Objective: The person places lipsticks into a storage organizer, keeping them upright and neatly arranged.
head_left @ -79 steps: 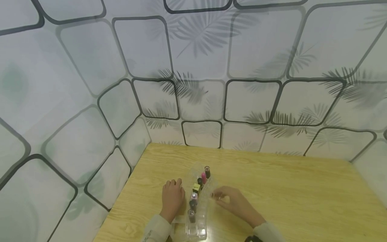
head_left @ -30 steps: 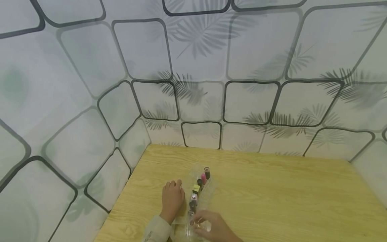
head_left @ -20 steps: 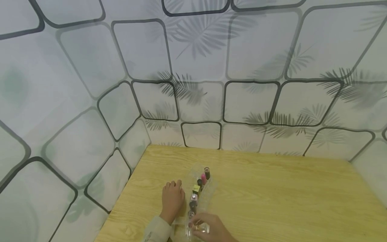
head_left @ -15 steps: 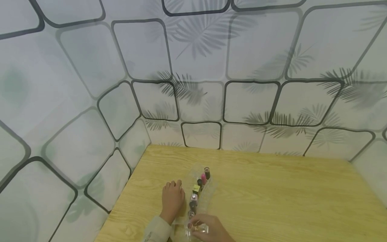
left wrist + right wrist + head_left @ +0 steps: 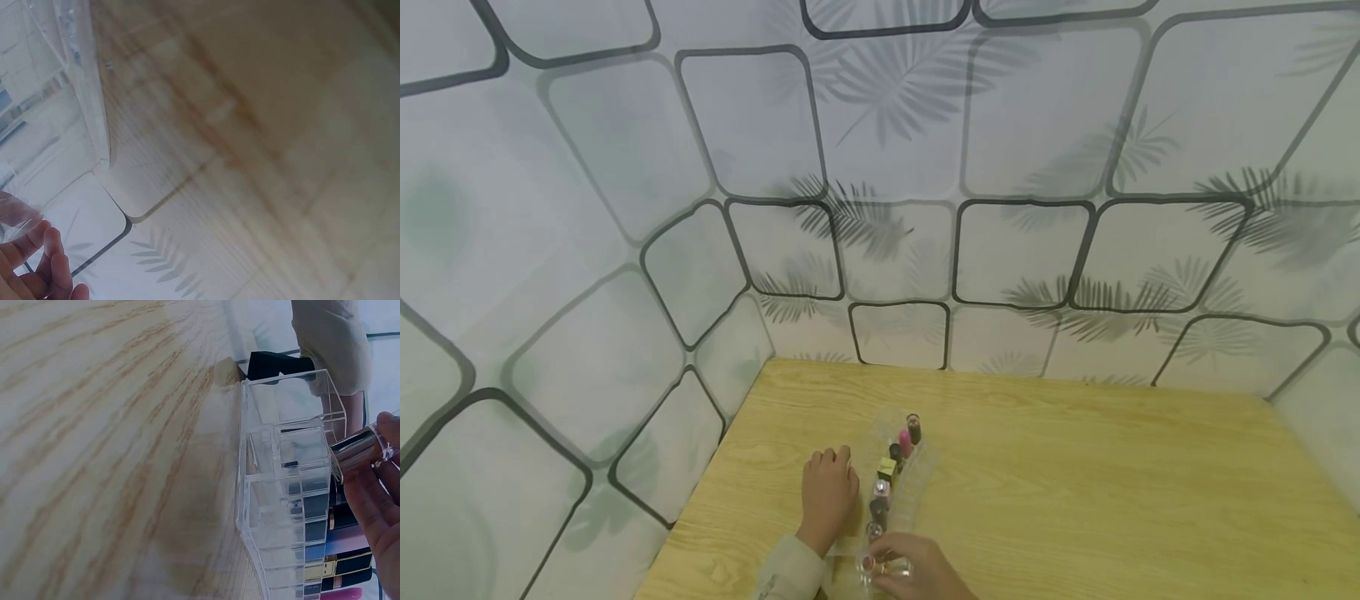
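A clear plastic lipstick organizer [image 5: 919, 492] lies lengthwise on the table, a row of lipsticks standing in it. My left hand [image 5: 829, 492] is at its left side; in the left wrist view the curled fingers [image 5: 55, 259] and thumb hold its clear plastic edge. Between thumb and fingers, my right hand [image 5: 921, 568] pinches a shiny metallic lipstick [image 5: 356, 450] over the organizer's near end. The lipstick is tilted, its end right at the rim of a compartment. Other lipsticks include a pink one [image 5: 905, 442] and a black one with a yellow top [image 5: 887, 469].
The wood-grain table [image 5: 1112, 483] stretches off to the right. Patterned wall panels [image 5: 1030, 250] stand behind it and on the left. Bare compartments [image 5: 275, 450] show at the organizer's near end in the right wrist view. A pale sleeve [image 5: 331, 337] is beyond it.
My right hand has moved from the organizer's right side to its near end with the lipstick, then slightly left and nearer. The left hand has stayed in place.
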Available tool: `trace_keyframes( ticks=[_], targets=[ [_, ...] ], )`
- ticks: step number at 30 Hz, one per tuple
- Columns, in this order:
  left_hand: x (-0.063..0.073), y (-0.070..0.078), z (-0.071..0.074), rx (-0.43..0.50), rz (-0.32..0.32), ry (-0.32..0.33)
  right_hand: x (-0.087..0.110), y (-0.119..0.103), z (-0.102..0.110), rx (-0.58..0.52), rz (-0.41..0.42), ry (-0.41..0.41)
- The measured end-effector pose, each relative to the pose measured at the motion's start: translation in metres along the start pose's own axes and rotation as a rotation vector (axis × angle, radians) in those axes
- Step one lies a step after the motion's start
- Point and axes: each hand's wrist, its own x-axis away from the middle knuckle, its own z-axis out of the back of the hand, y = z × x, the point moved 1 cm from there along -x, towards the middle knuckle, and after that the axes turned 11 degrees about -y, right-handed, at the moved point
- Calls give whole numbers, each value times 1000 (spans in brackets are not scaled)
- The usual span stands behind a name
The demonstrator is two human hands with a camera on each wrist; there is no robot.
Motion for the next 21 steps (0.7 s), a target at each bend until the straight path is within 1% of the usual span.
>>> trace_keyframes(
  ticks=[4, 9, 21],
  targets=[
    [0, 0, 0, -4, -6, 11, 0, 2, -1, 26, -10, -6],
    [0, 1, 1, -10, -8, 19, 1, 2, -2, 58, -17, 11],
    [0, 1, 1, -2, 3, -20, 1, 3, -4, 121, -21, 41]
  ],
)
